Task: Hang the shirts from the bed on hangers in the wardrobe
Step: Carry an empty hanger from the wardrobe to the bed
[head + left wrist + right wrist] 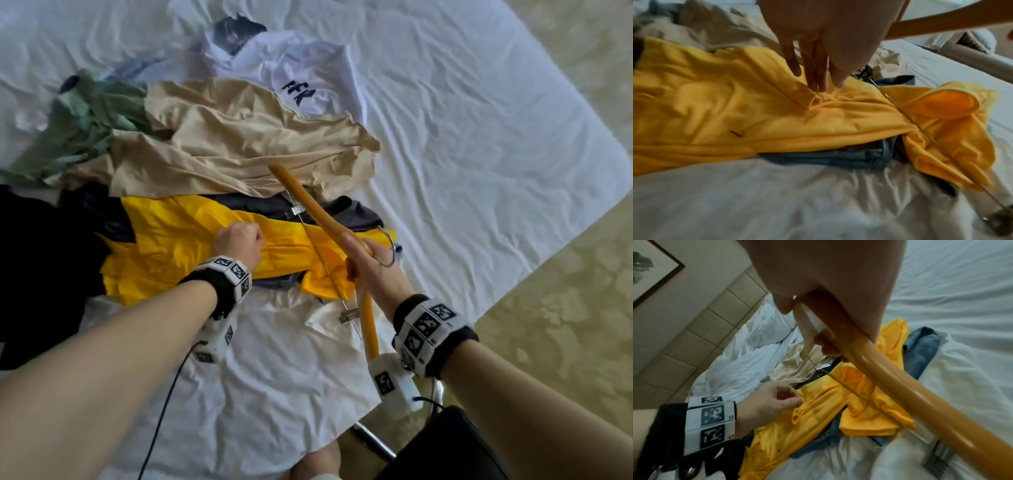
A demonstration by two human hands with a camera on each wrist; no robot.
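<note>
A bed [462, 144] covered with a rumpled white sheet fills most of the head view, and patterned pale-gold carpet [565, 308] shows past its right edge and foot. In the right wrist view a padded, tiled headboard [701, 331] rises behind heaped white bedding, with the corner of a dark-framed picture [651, 267] on the wall above it. No box or basket shows anywhere; the shirts lie loose in a pile on the sheet. A yellow shirt [191, 246] lies nearest, spread over a blue-grey garment [838, 157] whose folded edge sticks out below it. Behind them lie a beige shirt [239, 137], a green one [85, 130] to its left, and a white shirt with dark lettering [294, 68] farthest back. The left hand [239, 240] rests on the middle of the yellow shirt, its fingertips [822, 84] drawn together and pinching a small fold of the cloth (the left wrist view shows the fabric puckered just under them). The right hand [373, 260] is wrapped round the middle of a wooden hanger [308, 202], held above the shirt's right end, its metal hook [388, 246] curving past the back of the hand. A thin metal bar with clips runs under the hanger, touching the yellow cloth. A dark mass at the left edge of the head view is cut off and cannot be made out, and so is the black shape at the lower right. The wardrobe is out of sight in all three views.
</note>
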